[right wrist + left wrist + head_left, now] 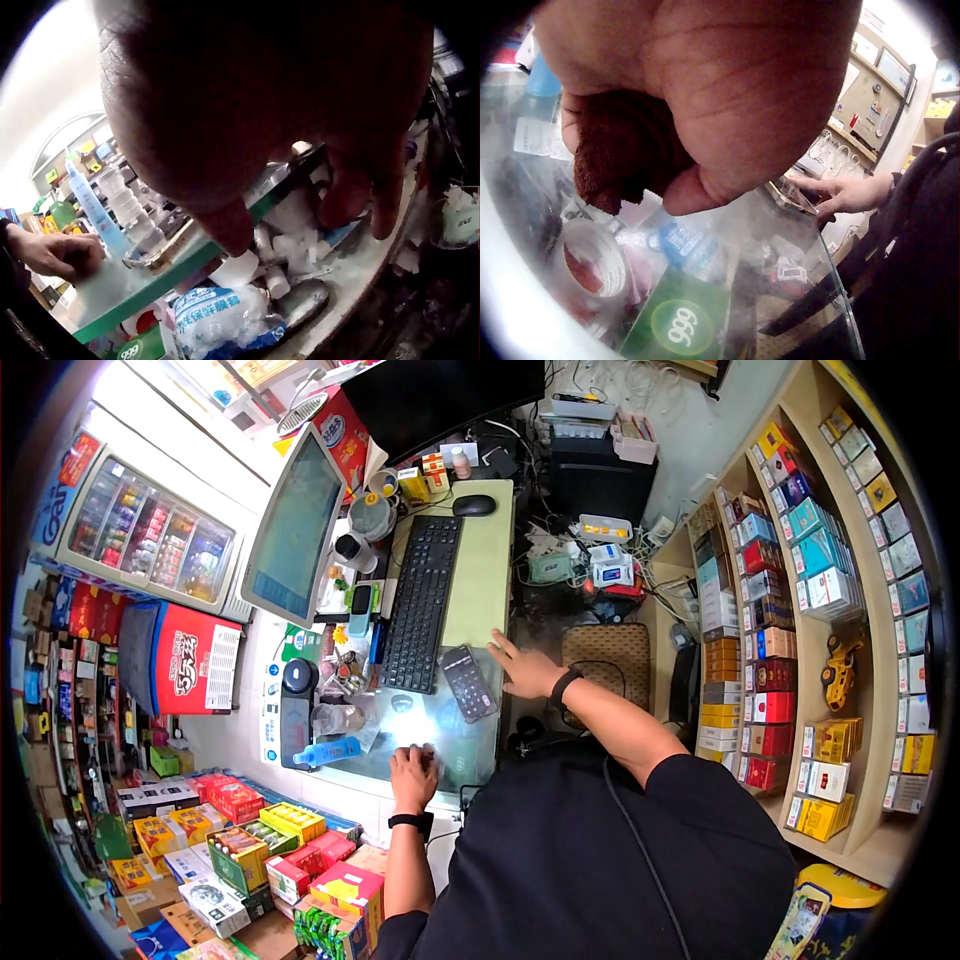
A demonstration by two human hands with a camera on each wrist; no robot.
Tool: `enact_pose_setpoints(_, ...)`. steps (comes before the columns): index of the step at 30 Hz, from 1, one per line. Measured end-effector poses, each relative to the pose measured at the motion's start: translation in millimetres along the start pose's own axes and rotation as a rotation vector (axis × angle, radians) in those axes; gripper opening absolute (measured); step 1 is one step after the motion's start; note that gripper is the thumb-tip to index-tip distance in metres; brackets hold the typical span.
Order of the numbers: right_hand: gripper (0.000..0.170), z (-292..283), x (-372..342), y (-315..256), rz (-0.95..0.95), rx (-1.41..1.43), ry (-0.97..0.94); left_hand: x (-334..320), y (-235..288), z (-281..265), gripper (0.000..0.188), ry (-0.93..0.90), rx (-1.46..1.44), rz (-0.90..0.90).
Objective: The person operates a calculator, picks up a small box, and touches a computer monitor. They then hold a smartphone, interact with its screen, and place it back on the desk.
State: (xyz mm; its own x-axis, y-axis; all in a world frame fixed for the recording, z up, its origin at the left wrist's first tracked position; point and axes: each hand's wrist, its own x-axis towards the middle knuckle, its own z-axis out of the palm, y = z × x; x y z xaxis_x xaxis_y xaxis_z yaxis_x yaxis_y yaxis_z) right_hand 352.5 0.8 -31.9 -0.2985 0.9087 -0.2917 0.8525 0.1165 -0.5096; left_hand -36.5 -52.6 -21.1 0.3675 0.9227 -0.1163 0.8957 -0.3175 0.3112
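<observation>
My left hand [412, 775] is low over the glass desk top, fingers curled round a dark brown, rough-textured thing [626, 146]. The palm and thumb cover much of it. To the right, my right hand [530, 668] has its fingers spread at the desk's edge. A smartphone [468, 682] lies face up beside that hand, its dark screen lit with rows of small marks. In the right wrist view the fingers [229, 229] point down by the green glass edge. Next to my left hand lies a blue bottle [328, 751].
A black keyboard [424, 600] and mouse [474, 506] are on the desk, with a monitor [292, 530] to the left. Through the glass show a tape roll [592, 262] and a green 999 box [679, 319]. Cigarette shelves [760, 660] line the right; stacked cartons [240, 855] stand front left.
</observation>
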Motion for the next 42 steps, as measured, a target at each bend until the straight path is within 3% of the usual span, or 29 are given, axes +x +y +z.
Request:
enact_pose_setpoints(10,0.105,1.3,0.9,3.8,-0.005,0.029,-0.027,0.5,0.7,-1.1,0.032,-0.011,0.009,0.012)
enact_pose_setpoints(21,0.102,3.7,1.7,4.2,-0.009,0.073,-0.028,-1.1,1.1,-1.9,0.030,0.021,0.003,0.031)
enact_pose_setpoints(23,0.101,6.3,5.5,7.3,0.009,0.062,-0.055,-2.8,0.6,-2.3,0.031,0.050,-0.019,0.028)
enact_pose_setpoints(26,0.102,29.3,11.0,25.2,-0.102,0.045,0.095,-3.7,4.6,-20.3,0.031,0.090,-0.069,0.012)
enact_pose_setpoints(27,0.103,16.5,7.6,18.0,-0.045,0.067,-0.001,-3.7,6.7,-27.9,0.031,0.122,-0.073,0.008)
enact_pose_setpoints(30,0.105,4.9,3.4,10.8,-0.043,0.071,-0.010,-7.2,8.3,-49.2,0.032,0.217,-0.081,-0.012)
enact_pose_setpoints(33,0.105,-2.5,2.0,7.0,-0.054,0.059,-0.041,-18.7,3.8,-44.8,0.047,0.248,-0.056,-0.037)
enact_pose_setpoints(34,0.105,-4.4,1.1,5.0,-0.055,0.060,-0.051,-25.6,-6.3,-32.3,0.060,0.139,-0.156,-0.004)
enact_pose_setpoints(37,0.104,-7.5,2.2,2.7,-0.014,0.049,-0.105,-54.0,-8.2,4.4,0.085,-0.007,0.151,-0.001)
enact_pose_setpoints(42,0.105,-2.4,1.2,5.5,-0.032,0.037,-0.057,-55.1,-14.9,26.2,0.096,-0.003,0.105,-0.032)
